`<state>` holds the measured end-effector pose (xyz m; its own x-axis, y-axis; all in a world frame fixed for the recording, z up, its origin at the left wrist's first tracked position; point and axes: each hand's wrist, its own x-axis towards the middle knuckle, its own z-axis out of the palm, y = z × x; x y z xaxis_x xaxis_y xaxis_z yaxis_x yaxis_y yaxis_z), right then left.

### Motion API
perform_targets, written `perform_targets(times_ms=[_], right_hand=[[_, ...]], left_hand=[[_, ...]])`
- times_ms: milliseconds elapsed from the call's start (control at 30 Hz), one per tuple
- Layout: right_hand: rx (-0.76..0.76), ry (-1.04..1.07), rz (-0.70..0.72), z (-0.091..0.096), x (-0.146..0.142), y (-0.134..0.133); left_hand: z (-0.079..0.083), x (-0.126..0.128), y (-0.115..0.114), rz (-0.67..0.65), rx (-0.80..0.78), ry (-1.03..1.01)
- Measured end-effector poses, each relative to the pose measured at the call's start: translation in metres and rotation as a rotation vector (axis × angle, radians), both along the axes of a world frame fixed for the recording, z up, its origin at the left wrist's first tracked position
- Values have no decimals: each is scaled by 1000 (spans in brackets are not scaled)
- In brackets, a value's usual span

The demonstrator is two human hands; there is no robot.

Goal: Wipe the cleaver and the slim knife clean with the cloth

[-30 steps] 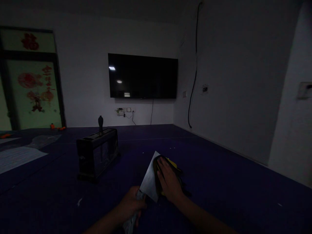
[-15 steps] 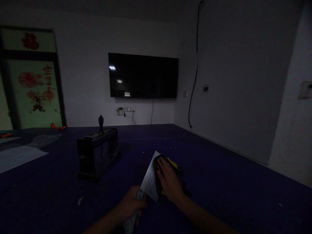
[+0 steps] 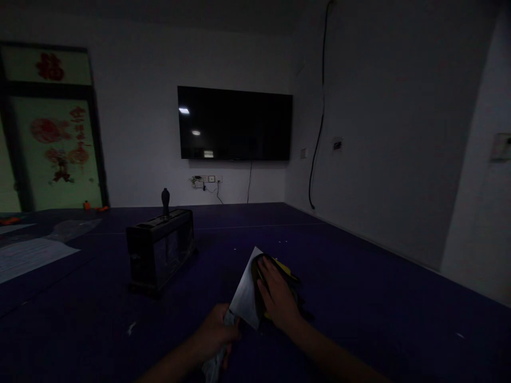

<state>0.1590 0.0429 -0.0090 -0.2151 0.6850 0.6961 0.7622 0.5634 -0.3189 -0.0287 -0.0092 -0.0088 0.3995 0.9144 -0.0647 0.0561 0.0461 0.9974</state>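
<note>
My left hand point(image 3: 217, 331), low in the middle, is closed round the pale, wrapped-looking handle point(image 3: 215, 363) of what looks like a wide scraper. Its flat pale blade point(image 3: 244, 298) points up and away, flaring from the handle. My right hand point(image 3: 279, 298) presses a dark cloth with yellow patches point(image 3: 285, 267) against the blade's right side, fingers stretched over it. The cloth hides part of the blade, and its exact kind is hard to make out in the dim light. Both lie just above or on the dark blue tabletop point(image 3: 351, 330); I cannot tell whether they touch it.
A black box-shaped device point(image 3: 159, 250) with a knob-like handle on top stands left of my hands. White paper point(image 3: 34, 258) and clear plastic point(image 3: 75, 230) lie farther left. Small orange items point(image 3: 87, 205) sit at the far edge. White scraps dot the table; a wall point(image 3: 383, 159) borders the right.
</note>
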Motion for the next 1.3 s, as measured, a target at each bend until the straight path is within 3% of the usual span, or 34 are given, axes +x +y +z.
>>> perform_targets(times_ms=[200, 500, 833, 1300], right_hand=[[-10, -14, -2, 0, 1, 1], [-22, -29, -19, 3, -1, -1], [13, -19, -19, 2, -1, -2], [-1, -27, -8, 2, 0, -1]], left_hand=[[5, 1, -2, -7, 26, -18], [-2, 0, 1, 24, -26, 0], [7, 1, -4, -9, -16, 11], [0, 1, 1, 20, -15, 13]])
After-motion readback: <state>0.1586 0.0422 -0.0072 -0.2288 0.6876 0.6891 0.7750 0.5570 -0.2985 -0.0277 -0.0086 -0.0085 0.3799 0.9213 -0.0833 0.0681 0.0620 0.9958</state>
